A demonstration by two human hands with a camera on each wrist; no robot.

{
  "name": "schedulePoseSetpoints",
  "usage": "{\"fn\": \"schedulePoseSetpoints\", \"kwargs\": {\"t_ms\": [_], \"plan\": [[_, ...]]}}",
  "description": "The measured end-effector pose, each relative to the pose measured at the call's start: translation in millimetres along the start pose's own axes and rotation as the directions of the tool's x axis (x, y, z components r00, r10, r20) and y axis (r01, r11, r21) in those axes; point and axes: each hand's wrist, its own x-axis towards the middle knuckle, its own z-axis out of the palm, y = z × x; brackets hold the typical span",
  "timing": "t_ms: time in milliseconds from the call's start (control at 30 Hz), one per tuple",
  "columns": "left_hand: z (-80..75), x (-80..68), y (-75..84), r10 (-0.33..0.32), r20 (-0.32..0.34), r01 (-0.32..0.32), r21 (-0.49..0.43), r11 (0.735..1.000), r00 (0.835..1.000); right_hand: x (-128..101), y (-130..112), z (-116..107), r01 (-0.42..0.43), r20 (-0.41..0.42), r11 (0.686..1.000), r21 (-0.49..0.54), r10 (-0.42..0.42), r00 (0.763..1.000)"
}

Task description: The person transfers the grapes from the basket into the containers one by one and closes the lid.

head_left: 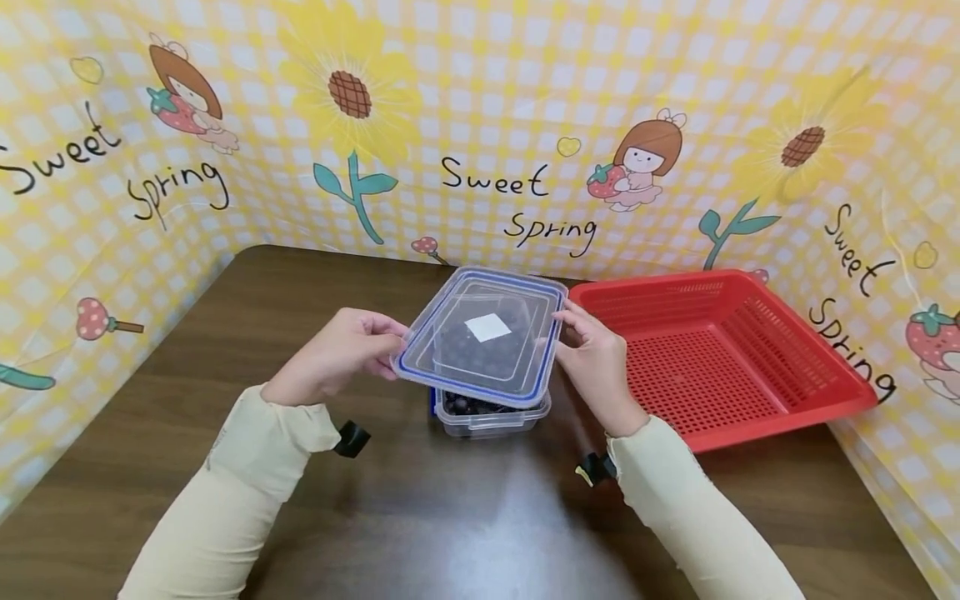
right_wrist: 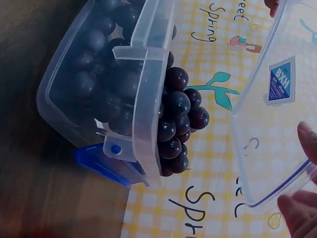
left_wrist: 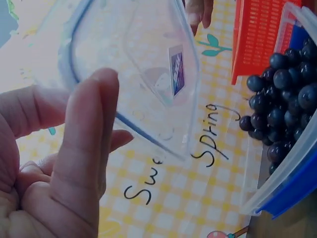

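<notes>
A: State the condition of each hand.

B: The left hand pinches the left rim of the clear lid with fingers curled onto the edge. The right hand pinches the opposite rim the same way. Neither hand holds anything else.

A: Where is the lid relative to the container?

B: It is held above the clear container, apart from it and slightly tilted. The two-sided grip appears to keep it level enough to control. The container stands on the brown table and is filled with dark round berries; a blue latch hangs down from its side.

A: Clearances?

B: The red basket sits just beside the right hand, its near rim close to the container. The patterned backdrop closes the rear and both sides. Open table surface lies to the left and toward the person.
</notes>
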Motion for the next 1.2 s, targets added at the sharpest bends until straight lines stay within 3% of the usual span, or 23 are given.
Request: {"fn": "schedulePoseSetpoints", "kwargs": {"t_ms": [167, 233, 300, 400, 467, 567, 667, 733, 833, 933, 1200], "plan": [[-0.6, 8.0, -0.9, 0.003, -0.041, -0.005, -0.063, 0.998, 0.999, 2.3, -0.2, 0.6, -0.095, -0.013, 0.989, 0.111, 0.097, 0.995], [1.3, 15.8, -7.0, 0.084, -0.091, -0.081, 0.038, 0.996, 0.992, 2.7, -1.0, -0.7, -0.149, -0.005, 0.98, 0.132, 0.151, 0.988], [3.7, 24.5, -15.1, 0.196, -0.134, -0.168, 0.193, 0.967, 0.971, 2.8, -2.0, -2.5, -0.198, 0.011, 0.967, 0.159, 0.198, 0.98], [6.8, 38.8, -27.5, 0.389, -0.16, -0.299, 0.406, 0.864, 0.907, 3.5, -3.8, -5.5, -0.256, 0.042, 0.951, 0.176, 0.253, 0.967], [9.4, 46.3, -33.5, 0.479, -0.147, -0.392, 0.395, 0.831, 0.865, 4.3, -4.3, -7.2, -0.292, 0.068, 0.938, 0.184, 0.285, 0.956], [14.8, 54.4, -39.8, 0.605, -0.159, -0.531, 0.344, 0.774, 0.78, 6.4, -5.8, -10.0, -0.32, 0.078, 0.936, 0.15, 0.311, 0.947], [20.1, 55.4, -41.5, 0.689, -0.18, -0.623, 0.312, 0.717, 0.702, 9.8, -8.1, -11.9, -0.304, 0.06, 0.948, 0.096, 0.3, 0.952], [22.1, 54.1, -40.5, 0.712, -0.207, -0.645, 0.31, 0.698, 0.671, 12.3, -11.0, -11.9, -0.264, 0.043, 0.963, 0.055, 0.262, 0.964], [24.4, 51.7, -36.1, 0.707, -0.265, -0.653, 0.272, 0.707, 0.655, 15.2, -16.0, -10.4, -0.193, 0.023, 0.981, -0.001, 0.193, 0.981], [27.2, 50.6, -29.2, 0.686, -0.327, -0.641, 0.248, 0.726, 0.65, 19.4, -19.9, -8.5, -0.132, -0.019, 0.991, -0.035, 0.132, 0.991], [35.9, 48.2, -18.8, 0.602, -0.428, -0.583, 0.192, 0.789, 0.674, 26.8, -23.1, -2.2, -0.112, -0.114, 0.994, -0.012, 0.11, 0.987]]}}
